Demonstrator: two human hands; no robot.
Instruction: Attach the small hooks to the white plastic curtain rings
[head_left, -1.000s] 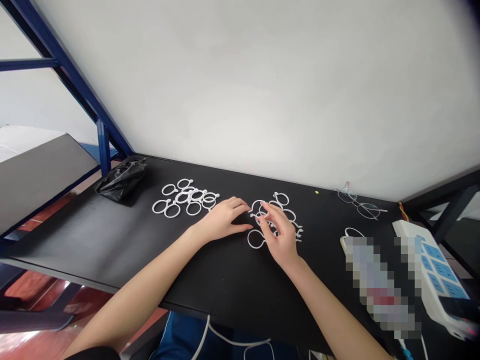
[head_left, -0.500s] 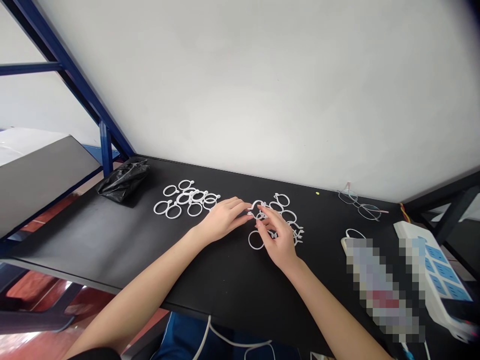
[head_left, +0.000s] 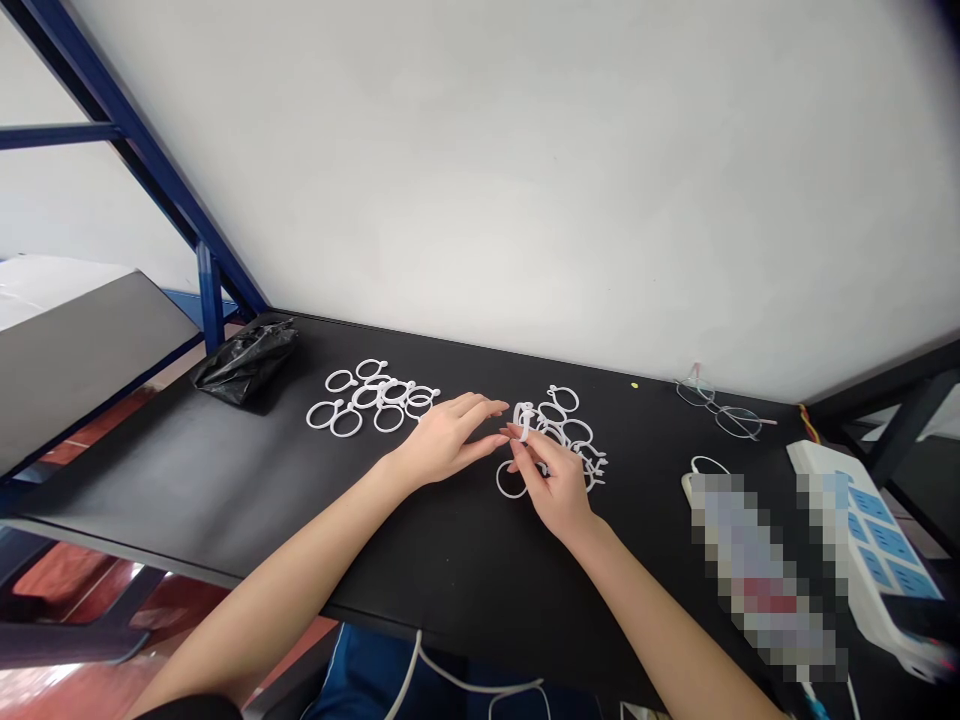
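Between the thumb and fingers of my right hand (head_left: 553, 480) is a white curtain ring (head_left: 524, 424), seen nearly edge-on above the black table. My left hand (head_left: 455, 437) is just left of it, thumb and fingers apart, with nothing gripped in them. More white rings (head_left: 577, 432) lie partly hidden behind and under my right hand, some of them with their ends apart. One loose ring (head_left: 510, 494) rests on the table below the right fingertips. Left of my left hand lies a group of several closed-looking white rings (head_left: 346, 422), each with a small knob.
A crumpled black plastic bag (head_left: 247, 362) sits at the table's far left corner. Toward the right are eyeglasses (head_left: 738, 423), a white power strip (head_left: 862, 530) and a blurred-out item (head_left: 765, 570) with a cable. A white wall (head_left: 480, 200) borders the back of the black table (head_left: 420, 560).
My left hand has let go of the ring, its thumb and fingers spreading apart. In my right hand the ring has turned from a wide view to nearly edge-on.
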